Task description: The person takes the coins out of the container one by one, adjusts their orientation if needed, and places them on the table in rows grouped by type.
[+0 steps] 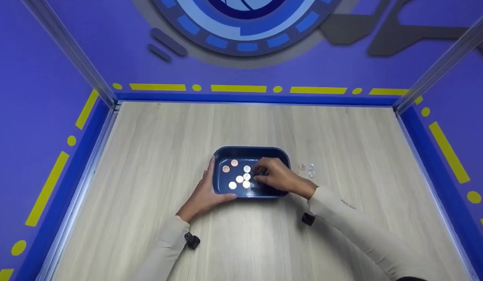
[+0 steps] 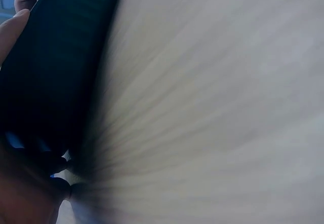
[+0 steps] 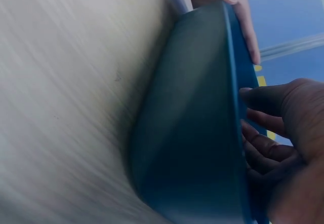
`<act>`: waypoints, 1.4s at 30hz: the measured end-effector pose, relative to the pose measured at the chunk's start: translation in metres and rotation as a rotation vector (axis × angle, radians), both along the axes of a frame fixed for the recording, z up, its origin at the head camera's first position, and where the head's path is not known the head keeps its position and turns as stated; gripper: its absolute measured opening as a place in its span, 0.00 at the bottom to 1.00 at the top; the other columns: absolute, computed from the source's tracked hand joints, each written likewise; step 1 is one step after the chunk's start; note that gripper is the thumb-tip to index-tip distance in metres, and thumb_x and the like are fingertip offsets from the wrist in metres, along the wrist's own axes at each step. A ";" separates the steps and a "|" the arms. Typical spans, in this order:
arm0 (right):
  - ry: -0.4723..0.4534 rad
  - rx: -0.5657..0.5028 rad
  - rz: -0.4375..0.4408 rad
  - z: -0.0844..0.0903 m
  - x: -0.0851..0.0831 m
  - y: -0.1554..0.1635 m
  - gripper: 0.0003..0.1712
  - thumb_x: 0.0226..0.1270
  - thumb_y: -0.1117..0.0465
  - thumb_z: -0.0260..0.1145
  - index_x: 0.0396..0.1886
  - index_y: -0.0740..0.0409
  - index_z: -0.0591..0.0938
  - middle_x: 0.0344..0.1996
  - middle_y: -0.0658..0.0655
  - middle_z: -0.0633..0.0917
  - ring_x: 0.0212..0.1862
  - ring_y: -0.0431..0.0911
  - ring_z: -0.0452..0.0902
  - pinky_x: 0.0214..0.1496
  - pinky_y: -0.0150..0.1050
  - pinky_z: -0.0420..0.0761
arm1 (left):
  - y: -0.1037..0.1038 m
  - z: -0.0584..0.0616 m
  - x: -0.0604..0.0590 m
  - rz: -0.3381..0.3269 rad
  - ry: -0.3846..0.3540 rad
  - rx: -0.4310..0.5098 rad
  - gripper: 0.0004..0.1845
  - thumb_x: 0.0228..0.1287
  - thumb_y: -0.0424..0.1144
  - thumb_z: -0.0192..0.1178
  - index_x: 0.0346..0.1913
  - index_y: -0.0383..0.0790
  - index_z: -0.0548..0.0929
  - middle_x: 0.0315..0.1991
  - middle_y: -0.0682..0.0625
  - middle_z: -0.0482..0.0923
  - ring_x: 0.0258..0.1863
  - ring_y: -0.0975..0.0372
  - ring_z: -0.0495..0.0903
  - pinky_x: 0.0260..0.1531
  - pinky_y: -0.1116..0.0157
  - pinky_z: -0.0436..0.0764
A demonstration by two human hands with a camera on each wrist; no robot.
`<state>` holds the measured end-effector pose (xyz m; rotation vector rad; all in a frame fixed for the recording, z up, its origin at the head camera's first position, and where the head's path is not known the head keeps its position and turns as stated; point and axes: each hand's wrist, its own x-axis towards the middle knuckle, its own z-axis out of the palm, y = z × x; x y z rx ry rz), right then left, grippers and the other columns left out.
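A dark blue rectangular tray (image 1: 225, 150) with raised sides sits on the table. Several coins (image 1: 232, 185), some copper and some silver, lie on its floor, mostly left of centre. My left hand (image 1: 206, 193) grips the tray's front left corner, fingers along the left side and thumb on the front rim. Over the tray's right half, my right hand (image 1: 278, 173) reaches down with loosely bent fingers. Its thumb and fingers are apart in the right wrist view, where the tray's wall (image 3: 192, 117) partly hides their tips.
Right of the tray, several more coins (image 1: 311, 167) lie close together on the light wooden table (image 1: 167, 136). Blue and purple panels (image 1: 233, 74) with yellow marks stand along the back and both sides. Metal posts (image 1: 444, 66) rise at the back corners.
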<state>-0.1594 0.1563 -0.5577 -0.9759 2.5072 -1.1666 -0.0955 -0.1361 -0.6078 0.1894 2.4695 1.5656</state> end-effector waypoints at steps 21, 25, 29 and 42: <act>-0.015 0.150 0.114 -0.019 -0.004 -0.019 0.10 0.69 0.67 0.79 0.49 0.61 0.94 0.41 0.56 0.93 0.43 0.44 0.87 0.48 0.43 0.88 | 0.000 0.000 0.001 -0.002 0.022 -0.012 0.80 0.49 0.62 0.87 0.92 0.53 0.37 0.86 0.28 0.54 0.85 0.30 0.47 0.79 0.31 0.58; 0.006 0.150 0.111 -0.022 -0.004 -0.021 0.09 0.69 0.67 0.79 0.48 0.61 0.94 0.40 0.55 0.93 0.42 0.44 0.87 0.47 0.43 0.88 | 0.000 0.000 0.002 0.001 0.017 -0.009 0.80 0.49 0.62 0.87 0.92 0.53 0.37 0.86 0.28 0.52 0.85 0.30 0.47 0.79 0.31 0.57; 0.015 0.152 0.108 -0.022 -0.004 -0.022 0.10 0.69 0.67 0.79 0.48 0.61 0.94 0.40 0.54 0.94 0.43 0.45 0.88 0.49 0.45 0.88 | 0.000 0.000 0.002 0.003 0.014 0.000 0.80 0.50 0.61 0.87 0.92 0.53 0.37 0.87 0.28 0.51 0.85 0.30 0.47 0.79 0.30 0.57; 0.042 0.221 0.112 -0.021 -0.001 -0.023 0.07 0.71 0.66 0.78 0.47 0.58 0.93 0.41 0.52 0.93 0.44 0.45 0.86 0.48 0.47 0.87 | 0.000 -0.004 0.000 0.003 0.029 0.025 0.81 0.48 0.57 0.89 0.92 0.54 0.37 0.85 0.32 0.57 0.78 0.41 0.67 0.77 0.38 0.66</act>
